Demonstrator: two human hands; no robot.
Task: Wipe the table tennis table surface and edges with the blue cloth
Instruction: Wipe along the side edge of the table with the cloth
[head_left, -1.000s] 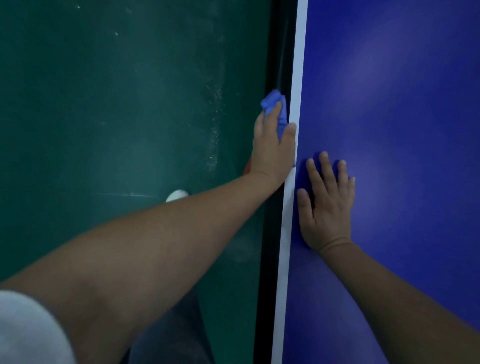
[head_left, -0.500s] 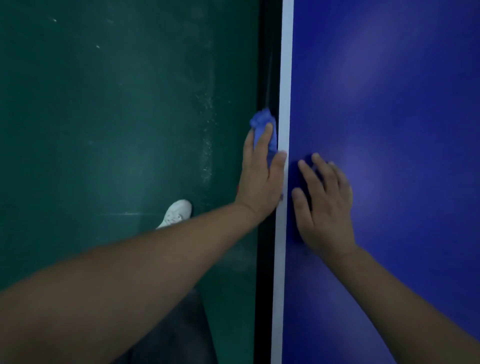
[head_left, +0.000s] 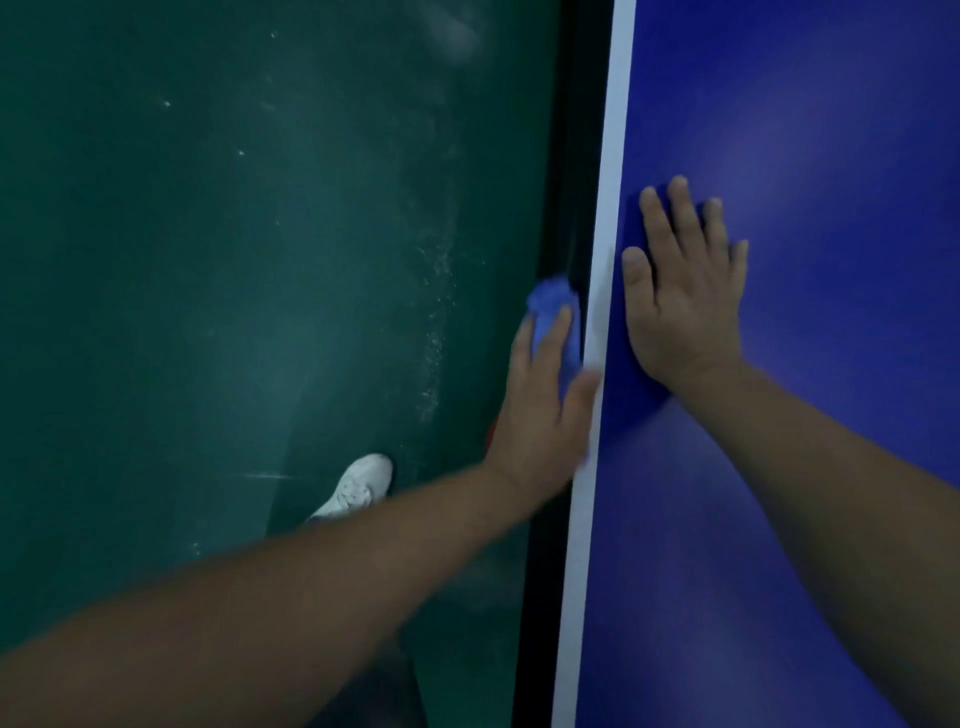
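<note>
Edge duty: seen from head height, a person leans over the blue table tennis table (head_left: 810, 156) w/ both arms out. The left hand (head_left: 545, 400) presses the blue cloth (head_left: 551, 310) against the table's dark side edge (head_left: 574, 197), just below the white border line (head_left: 613, 156). The fingers lie fairly straight over the bunched fabric and the thumb rests up at the border line. That hold looks chosen to trap the cloth btw. fingers and edge so it cannot drop to the green floor (head_left: 208, 260) while it rubs the vertical face. A bit of cloth pokes out past the fingertips and more shows under the heel of the hand.

The right hand (head_left: 683, 306) holds nothing: it lies flat and spread on the playing surface, palm down, just beside the border line and near the L hand. It prob. serves as a brace, taking body weight while the person reaches over the side.

A white shoe (head_left: 358, 486) stands on the floor below the L forearm, close to the table. Pale scuffs and specks mark the floor beside the edge.

Judged from this view, the step in hand is the side edge. How much of the top is done already cannot be told. The L hand is slightly blurred.
</note>
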